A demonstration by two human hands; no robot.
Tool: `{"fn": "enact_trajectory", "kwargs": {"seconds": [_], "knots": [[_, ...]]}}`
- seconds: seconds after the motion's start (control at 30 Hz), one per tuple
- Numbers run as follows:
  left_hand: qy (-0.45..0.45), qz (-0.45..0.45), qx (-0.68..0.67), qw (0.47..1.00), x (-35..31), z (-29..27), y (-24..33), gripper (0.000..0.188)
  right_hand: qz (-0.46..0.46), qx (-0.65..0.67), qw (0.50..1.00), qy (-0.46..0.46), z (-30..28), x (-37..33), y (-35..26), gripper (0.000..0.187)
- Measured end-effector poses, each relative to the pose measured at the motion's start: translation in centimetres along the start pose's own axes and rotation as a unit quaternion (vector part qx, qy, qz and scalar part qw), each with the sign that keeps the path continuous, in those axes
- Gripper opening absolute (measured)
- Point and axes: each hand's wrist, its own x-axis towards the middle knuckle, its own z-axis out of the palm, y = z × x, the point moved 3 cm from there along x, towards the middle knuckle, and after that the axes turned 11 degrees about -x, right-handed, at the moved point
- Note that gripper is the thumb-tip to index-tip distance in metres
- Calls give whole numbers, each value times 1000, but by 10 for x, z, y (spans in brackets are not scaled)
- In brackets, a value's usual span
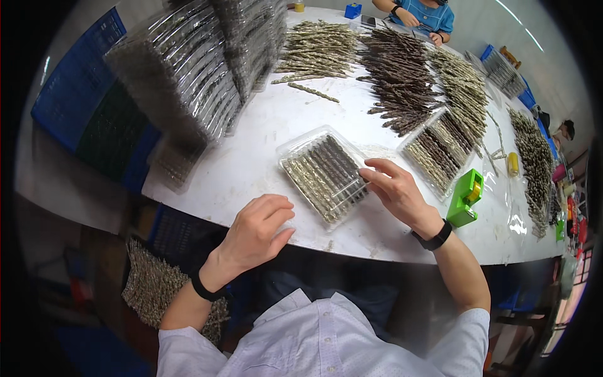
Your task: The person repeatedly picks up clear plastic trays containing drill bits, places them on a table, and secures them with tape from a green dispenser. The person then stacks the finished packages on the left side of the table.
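In front of me on the white table (251, 144) lies a transparent plastic box (323, 179). It holds a row of thin braided sticks, pale at its left and dark toward its right. My right hand (396, 191) reaches the box's right edge with its fingertips, fingers apart. Close to the table's front edge, my left hand (260, 229) hovers to the lower left of the box, touching nothing; its fingers are bent a little and the thumb stands off. A second tray (440, 151) of pale and dark sticks lies beyond my right hand.
Tall stacks of filled plastic boxes (182, 75) stand at the left. Heaps of pale sticks (320, 47) and dark sticks (402, 72) cover the far side. A green tape dispenser (465, 198) stands right of my right wrist. Across the table a person (421, 16) works with both hands.
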Motion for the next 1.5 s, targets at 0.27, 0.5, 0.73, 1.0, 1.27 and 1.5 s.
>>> {"fn": "enact_trajectory", "kwargs": {"seconds": [0.27,0.5,0.73,1.0,1.27,1.5], "knots": [[12,-28,44,999,16,17,3,62,-1,-17,1000,-20,-3,-13,2,29],[11,-41,42,998,19,24,-1,66,-20,-29,999,-25,0,-7,4,32],[5,-47,56,997,19,26,-1,65,-13,-11,1000,-6,0,-7,2,30],[-11,-48,53,997,21,28,-1,65,-3,-21,999,-26,-2,-9,1,27],[-38,-47,63,996,20,36,0,67,-25,-42,997,-59,-2,-18,0,24],[-51,-27,77,995,20,41,4,62,-16,-17,994,-108,-12,-25,-2,26]]}}
